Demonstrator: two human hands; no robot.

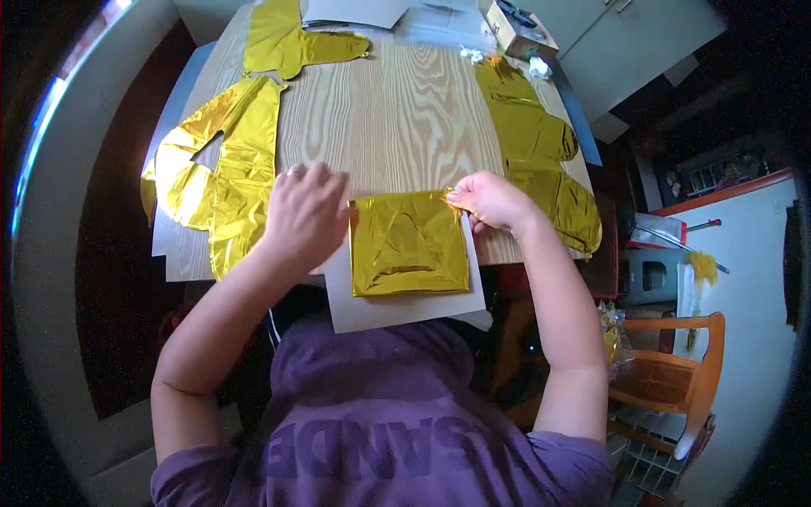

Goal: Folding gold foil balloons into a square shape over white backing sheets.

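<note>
Far left: flat gold foil balloon lies deflated on the wood table, partly over a white sheet; a 2nd foil piece lies beyond it at the table's far edge. L hand: palm down, fingers together and slightly curled, ring visible; it presses at the left edge of the folded foil; whether the fingertips actually pinch that edge can't be told from this view. Folded foil: roughly square gold packet, centred at the near table edge, resting on a white paper sheet that overhangs toward the person's purple shirt. R hand: thumb and forefinger pinch the packet's top right corner, other fingers curled under. Further right: a 3rd foil balloon runs along the table's right side; small box and white scraps near the far right corner; wooden chair stands off the table at right. Procedure, as judged: step in hand looks like flattening/squaring the packet. Keep L palm flat as the anchor so the foil doesn't slide on the paper. Pull the R corner taut, low and parallel to the table, no lift. Align edges before creasing; foil holds a wrong crease. Press air out toward the open side. Watch the paper overhang: weight near the edge may tip it off.
</note>
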